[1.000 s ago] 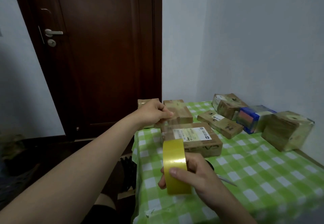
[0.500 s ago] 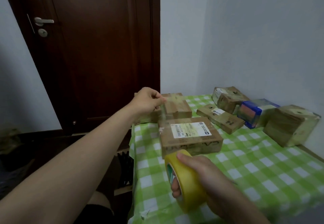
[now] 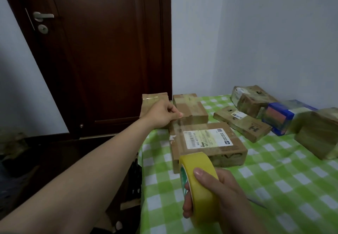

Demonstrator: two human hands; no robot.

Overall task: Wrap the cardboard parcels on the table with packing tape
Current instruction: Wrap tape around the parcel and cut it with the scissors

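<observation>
Room: dark door (image 3: 102,50) on the left, pale wall (image 3: 256,32) behind, and the counter (image 3: 274,182) under a green check cloth (image 3: 161,188) fills the right half.
Left hand (image 3: 160,114): reaching in over the counter's left edge, fingers (image 3: 174,113) pinching the free end of the strip (image 3: 178,129).
Strip: clear and hard to see. It looks stretched from that pinch down past the parcel's left end toward the roll.
Parcel (image 3: 206,142): the labelled one, flat on the counter near its left edge, between the two hands.
Roll (image 3: 199,184): yellow, just in front of the parcel. The right hand (image 3: 226,197) is curled round it with the thumb on the outer face.
Other parcels (image 3: 243,124): grouped behind and to the right, and most look glossy with tape.
Risk, twist: imo a long unsupported strip can fold and stick to itself if either hand slackens.
Risk, crooked: if the hands aren't lined up, the strip lands skewed or wrinkled.
Risk, slide: nothing pins the parcel down, so a tug could drag it toward the left edge or bunch the cloth.
Edges: the drop-off is right beside the parcel's left end.
Open room: bare cloth in front and to the right. A thin metal thing (image 3: 257,203) pokes out by the right hand, can't tell what it is.
</observation>
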